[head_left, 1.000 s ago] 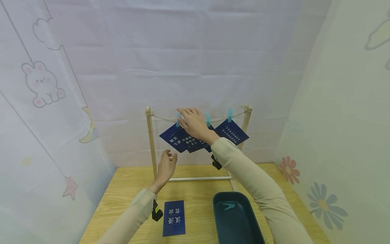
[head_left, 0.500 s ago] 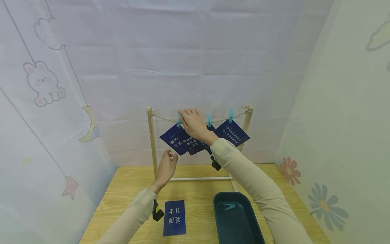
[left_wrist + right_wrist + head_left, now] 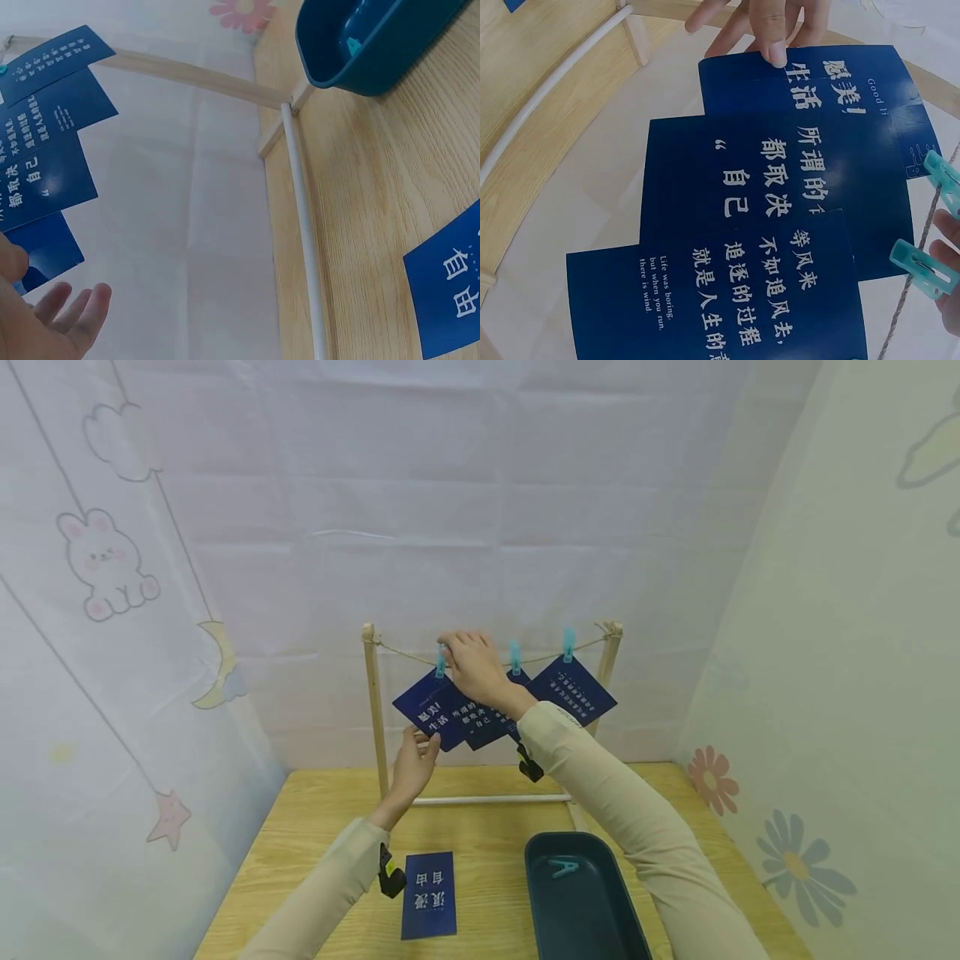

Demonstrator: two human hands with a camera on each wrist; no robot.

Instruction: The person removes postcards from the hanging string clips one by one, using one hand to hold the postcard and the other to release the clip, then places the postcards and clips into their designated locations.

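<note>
Risen slightly since half a second ago: left hand (image 3: 414,768), at seven o'clock from the head view's centre, from just below the leftmost hanging card (image 3: 427,708) to contact with its lower edge. Now pinching that card, thumb on its face, finger behind mostly hidden; lower corners of the hanging cards a touch lower than before. Held from below as well as by the leftmost clip (image 3: 440,662) at nine o'clock, hence probably steadied or being drawn straight. Between six and seven o'clock, flat on the table (image 3: 487,843), a loose card (image 3: 429,895), unclipped. At the clock's centre, right hand (image 3: 476,668) up at the cord (image 3: 405,652), barely shifted; in its wrist view, digits gripping either side of the second clip (image 3: 924,271), partly cut off by the frame. Hidden behind that hand in the head view: second clip and much of the two middle cards (image 3: 482,731). Towards three o'clock, third clip (image 3: 515,657); farther right, at about half past three, rightmost hanging card (image 3: 572,692). At five o'clock, dark tray (image 3: 592,906) with a spare clip (image 3: 564,867), near end cut off below.
</note>
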